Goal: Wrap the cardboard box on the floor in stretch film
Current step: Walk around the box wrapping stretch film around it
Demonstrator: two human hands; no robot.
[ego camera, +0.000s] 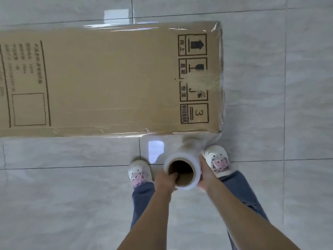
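Observation:
A long brown cardboard box [111, 80] lies flat on the tiled floor, running off the left edge of the view. Clear stretch film [220, 73] covers its right end and shines along its edges. A roll of stretch film [187, 156] on a cardboard core stands upright just in front of the box's near right corner, with film running from it to that corner. My left hand [166, 179] grips the roll with fingers hooked inside the core. My right hand [207, 175] presses against the roll's right side.
My two feet in white shoes [139, 173] [218, 158] stand on the glossy grey floor tiles [72, 195] close to the box's near edge, one on each side of the roll.

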